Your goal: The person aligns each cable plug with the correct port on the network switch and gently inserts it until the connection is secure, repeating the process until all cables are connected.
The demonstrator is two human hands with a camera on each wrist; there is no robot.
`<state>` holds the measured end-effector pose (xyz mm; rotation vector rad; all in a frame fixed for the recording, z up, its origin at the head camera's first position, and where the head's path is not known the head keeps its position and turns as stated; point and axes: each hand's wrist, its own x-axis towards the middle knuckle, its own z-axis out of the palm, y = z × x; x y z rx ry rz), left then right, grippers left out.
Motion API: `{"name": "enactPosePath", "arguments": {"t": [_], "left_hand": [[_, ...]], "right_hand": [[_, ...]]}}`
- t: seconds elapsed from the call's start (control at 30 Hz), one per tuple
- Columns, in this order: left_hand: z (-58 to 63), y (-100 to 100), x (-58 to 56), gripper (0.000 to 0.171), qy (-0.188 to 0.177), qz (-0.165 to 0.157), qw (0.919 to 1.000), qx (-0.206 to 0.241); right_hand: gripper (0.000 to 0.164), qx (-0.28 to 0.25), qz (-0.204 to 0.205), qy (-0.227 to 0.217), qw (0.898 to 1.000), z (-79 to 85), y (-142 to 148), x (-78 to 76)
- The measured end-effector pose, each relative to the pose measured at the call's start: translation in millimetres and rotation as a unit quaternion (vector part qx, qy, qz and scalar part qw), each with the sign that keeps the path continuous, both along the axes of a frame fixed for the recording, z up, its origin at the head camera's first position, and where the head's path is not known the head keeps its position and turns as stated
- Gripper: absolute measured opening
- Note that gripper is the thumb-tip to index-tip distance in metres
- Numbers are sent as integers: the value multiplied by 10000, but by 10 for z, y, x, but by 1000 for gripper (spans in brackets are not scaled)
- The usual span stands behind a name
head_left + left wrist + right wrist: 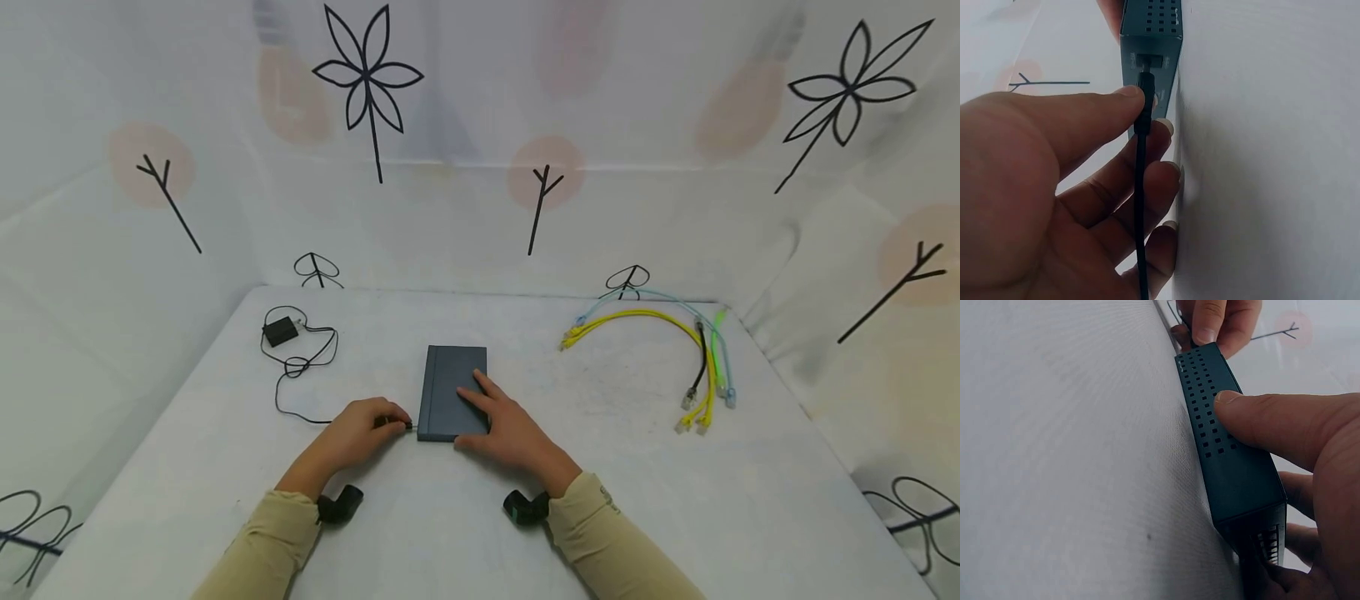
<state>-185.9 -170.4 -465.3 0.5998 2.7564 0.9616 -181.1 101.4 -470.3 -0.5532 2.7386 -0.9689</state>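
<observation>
A dark blue-grey network switch (452,385) lies flat on the white table in front of me. My left hand (360,435) pinches the black power plug (1145,100) between thumb and fingers at the left end of the switch. The plug's tip is right at the socket (1150,60), with a short bit of its barrel showing. My right hand (510,429) holds the switch from the right, thumb on its vented near side and fingers over the top and right end. A row of ports (1269,545) partly shows in the right wrist view beside the fingers.
The plug's thin black cord (336,342) loops back to a black power adapter (281,332) at the far left. At the back right lie several network cables: yellow (652,313), light blue (731,398), black (702,358) and green (717,354). White patterned cloth walls (465,225) surround the table.
</observation>
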Motion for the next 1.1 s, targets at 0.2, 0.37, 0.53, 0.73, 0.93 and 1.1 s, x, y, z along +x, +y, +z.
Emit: {"name": "enactPosePath", "arguments": {"t": [0.2,0.37,0.53,0.73,0.93,1.1], "left_hand": [[11,34,-15,13,22,-52,10000,-23],[21,51,-22,12,-51,21,10000,-71],[25,67,-22,11,-52,13,10000,-45],[43,105,-21,10,-62,87,9999,-83],[70,115,-6,14,-87,250,9989,-378],[69,107,-8,11,14,168,9986,-492]], "right_hand": [[76,-39,43,-7,10000,13,1,-1],[75,-40,34,-11,10000,15,-1,-1],[75,-62,26,-5,10000,25,-2,8],[74,-79,30,13,10000,19,4,11],[75,-67,26,-2,10000,7,6,7],[76,-33,43,-6,10000,2,11,-3]]}}
